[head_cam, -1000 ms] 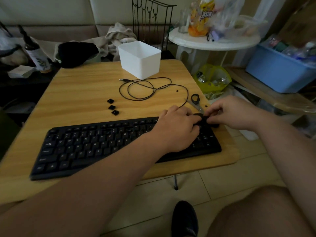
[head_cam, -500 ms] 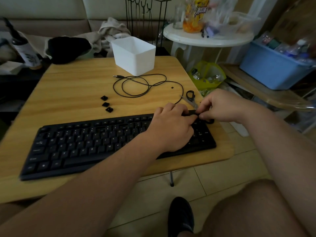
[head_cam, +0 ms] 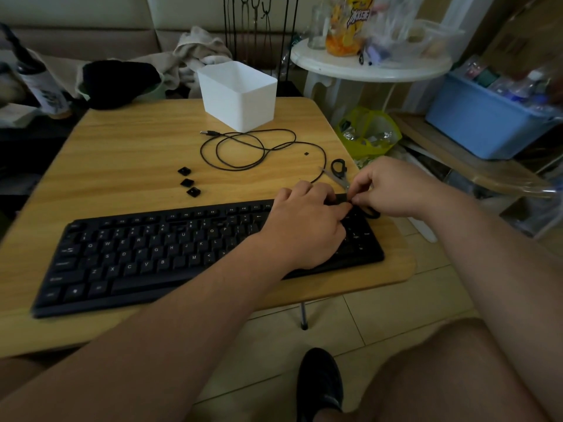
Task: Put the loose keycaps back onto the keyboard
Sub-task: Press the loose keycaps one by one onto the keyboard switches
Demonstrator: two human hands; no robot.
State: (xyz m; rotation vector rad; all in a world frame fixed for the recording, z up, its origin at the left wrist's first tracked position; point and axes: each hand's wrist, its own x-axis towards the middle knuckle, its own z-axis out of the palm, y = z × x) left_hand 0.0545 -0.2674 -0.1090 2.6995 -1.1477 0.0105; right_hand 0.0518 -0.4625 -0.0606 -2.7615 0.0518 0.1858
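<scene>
The black keyboard (head_cam: 170, 254) is laid along the near edge of the wooden table (head_cam: 122, 153), and both hands are gathered over its far right corner; the left hand (head_cam: 307, 229) is laid across the right-hand block of keys with its fingers curled down, and whether anything is held beneath them cannot be told. The right hand (head_cam: 393, 190) is closed in a pinch at the keyboard's top edge, thumb against fingertips, apparently on a small dark piece (a keycap, most likely, though the view there is too dark and crowded to be sure). The step in hand is judged to be the seating of one cap near that corner. Three loose keycaps (head_cam: 189, 182) are left in a short row on the table behind the keyboard, well apart from the hands; a coiled cable (head_cam: 243, 147), scissors (head_cam: 338, 172) and a white box (head_cam: 240, 95) are also seen. Next, a firm downward press is called for, with the cap squared over its socket; then the three remaining caps are to be fetched.
</scene>
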